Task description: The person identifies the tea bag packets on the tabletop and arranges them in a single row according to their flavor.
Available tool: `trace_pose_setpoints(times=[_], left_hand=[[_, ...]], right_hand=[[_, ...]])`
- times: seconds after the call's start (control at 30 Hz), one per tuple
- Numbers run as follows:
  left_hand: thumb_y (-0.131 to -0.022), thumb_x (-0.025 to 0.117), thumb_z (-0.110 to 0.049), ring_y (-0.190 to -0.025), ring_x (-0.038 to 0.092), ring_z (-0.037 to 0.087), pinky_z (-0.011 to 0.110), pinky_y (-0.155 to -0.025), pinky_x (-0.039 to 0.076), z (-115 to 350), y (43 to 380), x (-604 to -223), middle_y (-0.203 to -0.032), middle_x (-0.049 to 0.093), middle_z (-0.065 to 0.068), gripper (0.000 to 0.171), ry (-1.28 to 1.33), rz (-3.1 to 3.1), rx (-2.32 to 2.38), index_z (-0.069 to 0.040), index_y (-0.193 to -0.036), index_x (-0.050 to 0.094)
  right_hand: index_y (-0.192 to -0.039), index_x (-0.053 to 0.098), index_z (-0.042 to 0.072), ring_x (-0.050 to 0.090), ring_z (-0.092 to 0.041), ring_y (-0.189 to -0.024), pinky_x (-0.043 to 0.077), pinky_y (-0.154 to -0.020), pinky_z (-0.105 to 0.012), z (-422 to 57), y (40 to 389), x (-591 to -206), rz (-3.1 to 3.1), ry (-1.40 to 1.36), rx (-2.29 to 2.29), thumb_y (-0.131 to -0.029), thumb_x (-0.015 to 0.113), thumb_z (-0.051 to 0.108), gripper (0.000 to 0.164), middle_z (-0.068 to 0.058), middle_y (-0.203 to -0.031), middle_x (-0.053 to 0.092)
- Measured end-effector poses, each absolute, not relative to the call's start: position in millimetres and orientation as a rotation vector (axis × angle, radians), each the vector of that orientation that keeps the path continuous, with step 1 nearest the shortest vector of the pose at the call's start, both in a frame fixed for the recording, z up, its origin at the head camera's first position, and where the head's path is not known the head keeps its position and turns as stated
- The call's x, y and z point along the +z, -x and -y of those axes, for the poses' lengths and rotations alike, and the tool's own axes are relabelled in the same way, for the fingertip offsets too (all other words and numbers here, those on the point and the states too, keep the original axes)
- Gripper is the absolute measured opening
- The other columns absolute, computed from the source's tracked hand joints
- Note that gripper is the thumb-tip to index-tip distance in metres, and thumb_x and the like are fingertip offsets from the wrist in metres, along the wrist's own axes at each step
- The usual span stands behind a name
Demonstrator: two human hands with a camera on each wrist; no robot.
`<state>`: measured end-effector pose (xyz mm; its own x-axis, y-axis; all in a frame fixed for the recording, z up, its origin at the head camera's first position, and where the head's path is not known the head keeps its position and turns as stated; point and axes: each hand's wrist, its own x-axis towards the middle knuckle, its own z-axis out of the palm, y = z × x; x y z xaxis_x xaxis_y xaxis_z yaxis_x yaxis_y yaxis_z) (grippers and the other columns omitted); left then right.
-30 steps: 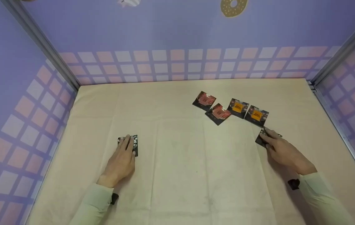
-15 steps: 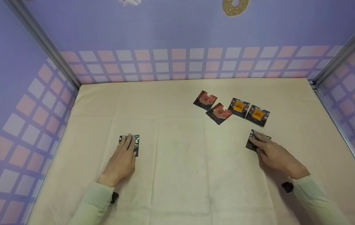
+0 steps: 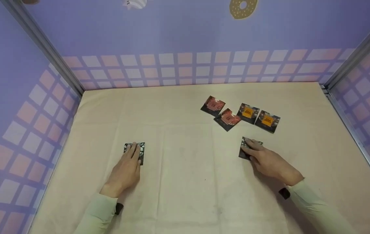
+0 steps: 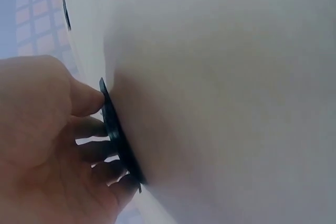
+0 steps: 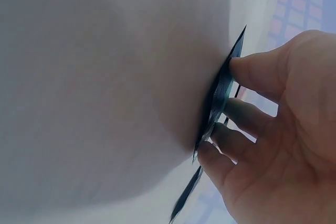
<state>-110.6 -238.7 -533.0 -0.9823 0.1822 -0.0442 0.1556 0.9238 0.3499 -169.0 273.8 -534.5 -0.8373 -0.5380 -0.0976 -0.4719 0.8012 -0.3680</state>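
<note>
My left hand rests with fairly straight fingers on a small square dark packet with a white speckled pattern, at the left of the table. In the left wrist view the thumb and fingertips press on this flat black packet from above. At the right, my right hand lies extended over a matching dark speckled packet, covering much of it. The right wrist view has the fingertips against the top of that thin packet, close over the cloth.
Behind the right hand lie two packets with orange labels, one of them an orange-labelled packet. To their left are two with red labels, including a red-labelled packet. A pale cloth covers the table, walled in by purple panels.
My right hand has moved left with its packet, away from beside the orange-labelled ones. My left hand and its packet have stayed in nearly the same place.
</note>
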Motion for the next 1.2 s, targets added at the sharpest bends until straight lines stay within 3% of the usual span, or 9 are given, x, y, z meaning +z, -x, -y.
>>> trace_pose_setpoints(times=[0.3,0.77,1.2], left_hand=[[-0.111,0.045,-0.008,-0.158,0.029,0.052,0.062,-0.128,0.032,237,109,-536,-0.169,0.030,0.033,0.054,-0.291,-3.024,0.515,0.013,-0.160,0.035],[-0.110,0.044,-0.008,-0.158,0.028,0.053,0.059,-0.131,0.027,234,114,-536,-0.169,0.030,0.034,0.054,-0.282,-3.018,0.440,0.016,-0.158,0.035],[-0.109,0.045,-0.008,-0.157,0.031,0.053,0.060,-0.130,0.030,236,112,-537,-0.167,0.033,0.034,0.053,-0.279,-3.050,0.463,0.016,-0.157,0.039]], right_hand=[[-0.156,0.055,0.005,0.045,-0.048,-0.150,0.054,-0.107,-0.063,-233,171,-537,-2.777,0.950,-0.405,-0.107,0.061,0.006,0.049,-0.025,-0.167,0.042],[-0.158,0.053,0.008,0.039,-0.047,-0.155,0.047,-0.116,-0.061,-175,182,-531,-2.675,1.021,-0.453,-0.108,0.058,0.006,0.050,-0.022,-0.169,0.039],[-0.160,0.051,0.013,0.036,-0.040,-0.158,0.045,-0.121,-0.056,-126,185,-530,-2.620,1.117,-0.423,-0.110,0.056,0.009,0.051,-0.016,-0.172,0.035]])
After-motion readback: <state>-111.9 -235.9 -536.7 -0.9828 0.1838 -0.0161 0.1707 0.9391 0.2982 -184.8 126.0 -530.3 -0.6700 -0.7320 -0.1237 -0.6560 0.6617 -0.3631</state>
